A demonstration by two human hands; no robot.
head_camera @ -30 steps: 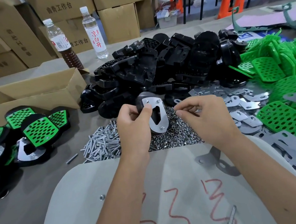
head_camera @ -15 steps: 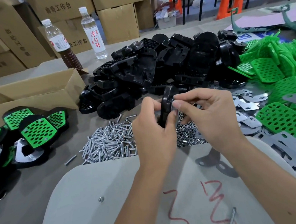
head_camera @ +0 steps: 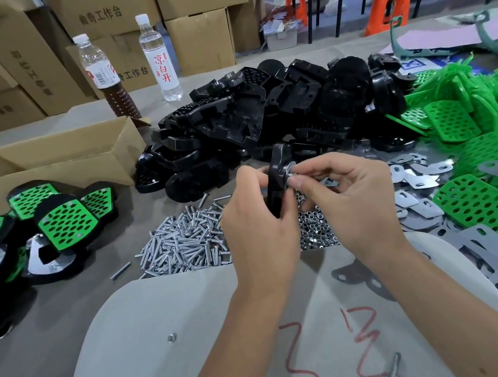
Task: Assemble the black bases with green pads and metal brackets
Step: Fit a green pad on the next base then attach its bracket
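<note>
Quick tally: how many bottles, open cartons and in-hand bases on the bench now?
Plastic bottles: 2, one with brown liquid, one clear
Open brown cardboard carton: 1
Black plastic base in left hand, right hand pinching a silver fastener on it: 1
Total: 4

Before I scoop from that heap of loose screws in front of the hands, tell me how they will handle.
The screws look like small, smooth metal cylinders, so they will probably roll and slip through fingers. They lie loose and crisscrossed, so a push would likely scatter them; one stray already sits apart. As a handful they probably feel heavy for their size.
</note>
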